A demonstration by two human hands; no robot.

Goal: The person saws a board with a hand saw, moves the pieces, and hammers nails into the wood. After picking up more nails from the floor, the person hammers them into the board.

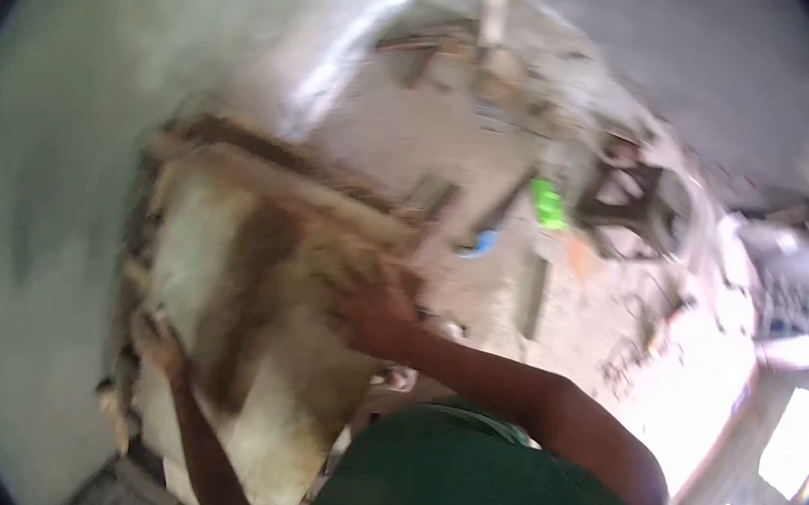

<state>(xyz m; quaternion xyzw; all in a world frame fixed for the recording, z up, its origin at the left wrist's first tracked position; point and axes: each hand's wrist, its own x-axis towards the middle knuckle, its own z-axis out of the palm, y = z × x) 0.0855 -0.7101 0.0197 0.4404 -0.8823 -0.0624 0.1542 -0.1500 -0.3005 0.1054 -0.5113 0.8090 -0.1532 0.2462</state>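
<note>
A pale board or panel (288,378) with a dark brown band across it lies in front of me, its picture smeared by motion. My right hand (374,304) rests on the upper right part of the panel, fingers spread and blurred. At the panel's left edge is my left hand (158,343), its fingers stretched out and touching that edge. Nothing shows held in either hand. A wooden frame or beam (295,167) runs along the panel's far side.
On the floor beyond are a tool with a blue end (477,245), a bright green object (548,204) and a dark stool-like frame (634,210). A flat strip (532,296) lies nearer. Tangled wire (622,359) is at right. A wall (44,215) stands close on the left.
</note>
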